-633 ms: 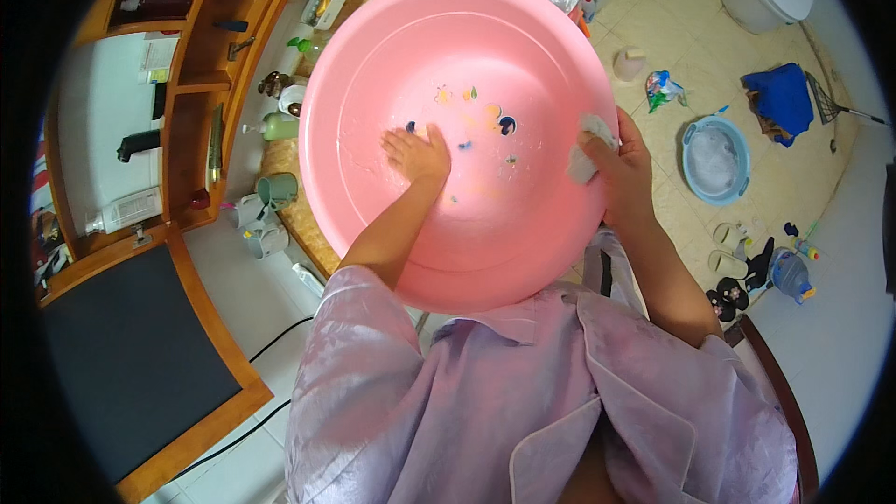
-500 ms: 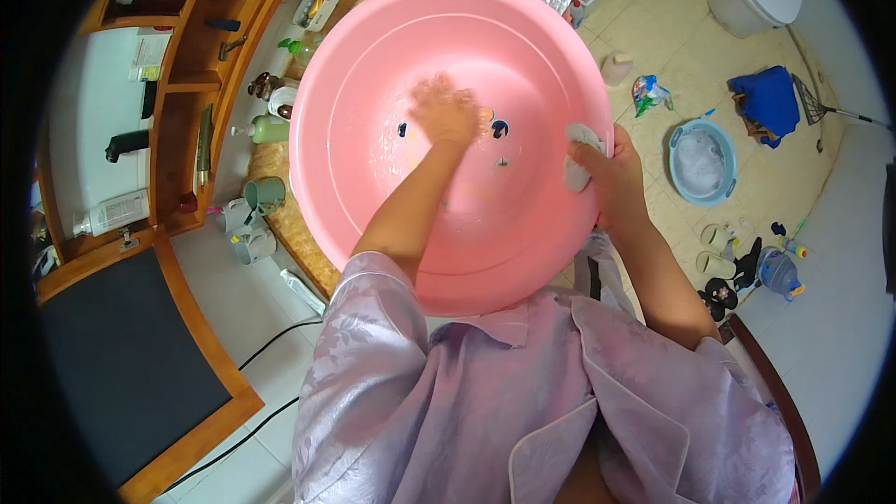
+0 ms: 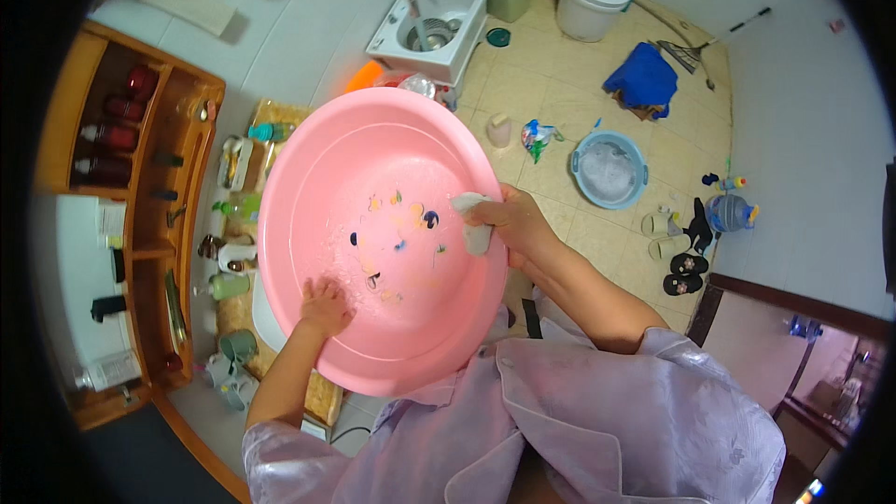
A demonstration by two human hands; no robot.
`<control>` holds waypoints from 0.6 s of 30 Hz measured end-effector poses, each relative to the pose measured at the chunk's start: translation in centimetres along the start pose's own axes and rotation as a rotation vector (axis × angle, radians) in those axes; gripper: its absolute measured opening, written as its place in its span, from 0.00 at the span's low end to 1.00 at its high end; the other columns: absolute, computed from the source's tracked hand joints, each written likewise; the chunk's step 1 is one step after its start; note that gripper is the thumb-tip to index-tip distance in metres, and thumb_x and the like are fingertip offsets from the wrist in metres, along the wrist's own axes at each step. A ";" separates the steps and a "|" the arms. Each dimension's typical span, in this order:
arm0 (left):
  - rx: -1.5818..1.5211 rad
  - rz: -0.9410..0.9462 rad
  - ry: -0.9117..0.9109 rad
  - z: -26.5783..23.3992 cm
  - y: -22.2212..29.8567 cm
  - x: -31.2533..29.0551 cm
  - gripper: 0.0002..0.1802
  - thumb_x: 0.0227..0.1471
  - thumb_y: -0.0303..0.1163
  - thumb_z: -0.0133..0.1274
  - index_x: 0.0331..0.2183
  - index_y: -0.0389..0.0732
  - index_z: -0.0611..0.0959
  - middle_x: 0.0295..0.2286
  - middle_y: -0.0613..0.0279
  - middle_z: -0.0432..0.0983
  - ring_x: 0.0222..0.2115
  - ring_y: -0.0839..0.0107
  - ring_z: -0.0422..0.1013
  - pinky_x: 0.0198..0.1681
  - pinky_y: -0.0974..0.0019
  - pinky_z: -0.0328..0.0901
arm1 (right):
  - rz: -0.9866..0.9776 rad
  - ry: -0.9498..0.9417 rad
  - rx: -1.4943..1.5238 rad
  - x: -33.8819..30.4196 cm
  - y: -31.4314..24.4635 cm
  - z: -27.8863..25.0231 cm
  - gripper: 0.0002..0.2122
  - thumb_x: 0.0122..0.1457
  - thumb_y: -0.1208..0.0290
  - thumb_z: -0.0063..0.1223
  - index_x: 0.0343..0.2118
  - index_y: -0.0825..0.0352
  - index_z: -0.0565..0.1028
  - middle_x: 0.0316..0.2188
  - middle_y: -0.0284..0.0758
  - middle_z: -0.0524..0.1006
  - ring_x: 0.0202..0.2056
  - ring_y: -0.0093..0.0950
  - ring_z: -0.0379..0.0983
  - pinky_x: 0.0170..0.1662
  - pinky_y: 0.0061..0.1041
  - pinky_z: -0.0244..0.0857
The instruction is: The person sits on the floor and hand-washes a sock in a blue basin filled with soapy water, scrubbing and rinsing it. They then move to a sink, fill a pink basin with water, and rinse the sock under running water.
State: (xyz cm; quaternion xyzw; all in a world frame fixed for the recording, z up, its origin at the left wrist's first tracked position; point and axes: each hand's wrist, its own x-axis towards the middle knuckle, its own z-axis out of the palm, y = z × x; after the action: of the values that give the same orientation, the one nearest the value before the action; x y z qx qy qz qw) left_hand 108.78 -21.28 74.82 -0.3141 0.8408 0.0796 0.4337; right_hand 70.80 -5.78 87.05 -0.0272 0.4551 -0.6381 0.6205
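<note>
A large round pink basin [image 3: 373,149], wet inside and with a coloured printed pattern on its bottom, is held in front of my body, its near edge against my clothes. My left hand [image 3: 327,306] rests inside it at the near left wall, fingers spread and holding nothing. At the right rim my right hand [image 3: 519,222] is closed, thumb inside and the other fingers hidden behind the basin. Under that thumb a flat, pale grey pad or cloth [image 3: 475,224] is pressed against the inner wall; its exact kind cannot be made out.
Bottles [image 3: 224,287] and cups stand on a ledge to the left, beside a wooden cabinet [image 3: 140,215]. A white sink [image 3: 457,28] and a toilet [image 3: 593,0] are at the back. On the tiled floor, right, are a blue basin of suds [image 3: 609,170], a blue cloth [image 3: 642,79] and slippers [image 3: 686,273].
My left hand has moved from the basin's middle to its near left wall. The view has swung to the right, and the basin appears lower left. My right hand keeps its hold.
</note>
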 end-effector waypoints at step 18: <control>-0.762 -0.171 0.806 -16.8 -3.4 -1.7 0.34 0.43 0.30 0.51 0.54 0.41 0.62 0.45 0.40 0.66 0.39 0.52 0.70 0.42 0.61 0.64 | -0.249 0.101 0.207 -4.3 -1.4 -5.6 0.13 0.39 0.81 0.49 0.33 0.73 0.71 0.24 0.37 0.74 0.22 0.29 0.72 0.25 0.29 0.69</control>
State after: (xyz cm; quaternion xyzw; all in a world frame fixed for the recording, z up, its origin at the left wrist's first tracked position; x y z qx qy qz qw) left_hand 100.11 -30.00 86.93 -0.5213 0.8233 0.2159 -0.0613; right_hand 67.40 0.56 86.93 0.0128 0.4106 -0.7540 0.5126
